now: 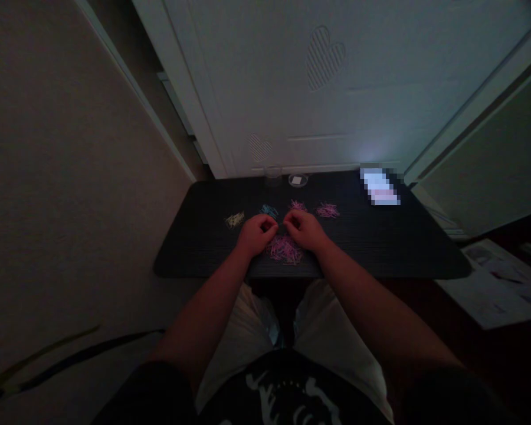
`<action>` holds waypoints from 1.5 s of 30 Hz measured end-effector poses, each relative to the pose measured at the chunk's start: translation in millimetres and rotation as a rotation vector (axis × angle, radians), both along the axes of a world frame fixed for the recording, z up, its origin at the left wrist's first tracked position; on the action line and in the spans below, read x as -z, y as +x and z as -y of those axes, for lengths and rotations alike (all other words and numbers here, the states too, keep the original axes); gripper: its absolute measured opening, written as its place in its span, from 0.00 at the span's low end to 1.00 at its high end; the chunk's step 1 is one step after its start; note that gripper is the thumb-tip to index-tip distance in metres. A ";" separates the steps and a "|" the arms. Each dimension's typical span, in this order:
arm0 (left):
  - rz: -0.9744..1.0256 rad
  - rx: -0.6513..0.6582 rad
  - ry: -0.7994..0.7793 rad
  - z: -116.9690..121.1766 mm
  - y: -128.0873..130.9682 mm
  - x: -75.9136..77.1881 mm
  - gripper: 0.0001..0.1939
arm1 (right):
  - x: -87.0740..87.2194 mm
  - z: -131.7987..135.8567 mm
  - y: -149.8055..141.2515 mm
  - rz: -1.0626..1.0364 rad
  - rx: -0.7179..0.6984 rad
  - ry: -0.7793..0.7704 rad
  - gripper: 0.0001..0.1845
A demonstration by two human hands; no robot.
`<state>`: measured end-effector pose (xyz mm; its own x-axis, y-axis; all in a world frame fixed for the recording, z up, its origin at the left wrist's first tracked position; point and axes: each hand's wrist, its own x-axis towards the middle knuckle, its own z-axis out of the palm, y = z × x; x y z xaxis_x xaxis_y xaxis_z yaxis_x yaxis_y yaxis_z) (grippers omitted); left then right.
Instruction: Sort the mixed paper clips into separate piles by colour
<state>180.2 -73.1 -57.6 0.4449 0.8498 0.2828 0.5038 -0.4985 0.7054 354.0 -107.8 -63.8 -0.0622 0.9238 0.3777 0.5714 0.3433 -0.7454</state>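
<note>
My left hand [258,234] and my right hand [307,230] are close together over the dark table, thumb and fingertips pinched on each. Whatever lies between the fingertips is too small and dim to make out. Just below them, nearest my body, spreads a larger pile of thin pinkish-purple pieces [285,249]. Beyond the hands lie smaller heaps of similar thin pieces: a pale yellow heap [235,220] at the left, a blue heap [268,211] behind my left hand, a pink heap [297,205] partly covered by my right hand, and a pink-purple heap [327,210] to its right.
Against the white panel [265,88] at the back of the black table [380,248] stand a clear round container [273,176] and a round lid-like piece [298,180] with a white square. A lit, blurred-out screen [380,186] is at the back right. Papers [495,283] lie lower right.
</note>
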 end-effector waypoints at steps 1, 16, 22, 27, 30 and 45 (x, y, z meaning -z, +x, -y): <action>0.012 -0.006 -0.002 0.0 0.0 0.2 0.05 | 0.5 -0.4 0.2 -0.023 0.006 -0.002 0.04; -0.174 -0.208 0.331 -46.3 -6.7 -19.7 0.04 | 7.0 -11.6 6.3 -0.080 0.165 -0.047 0.08; -0.291 -0.152 0.298 -53.4 -14.7 -18.3 0.06 | 4.9 -10.5 5.2 -0.110 0.199 -0.040 0.07; -0.210 -0.189 0.294 -27.2 -27.1 -12.2 0.09 | 2.3 -8.9 4.2 -0.188 0.172 -0.097 0.07; -0.144 -0.185 0.255 -11.0 -33.8 -11.0 0.10 | 1.1 -7.9 5.1 -0.192 0.160 -0.126 0.07; -0.164 -0.003 0.086 12.9 -30.8 1.3 0.11 | -2.3 16.8 27.8 -0.067 0.079 -0.241 0.10</action>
<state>149.4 -86.0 -59.0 0.4887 0.8267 0.2788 0.6098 -0.5523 0.5684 381.8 -124.6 -61.5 0.0317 0.9886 0.1469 0.5358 0.1073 -0.8375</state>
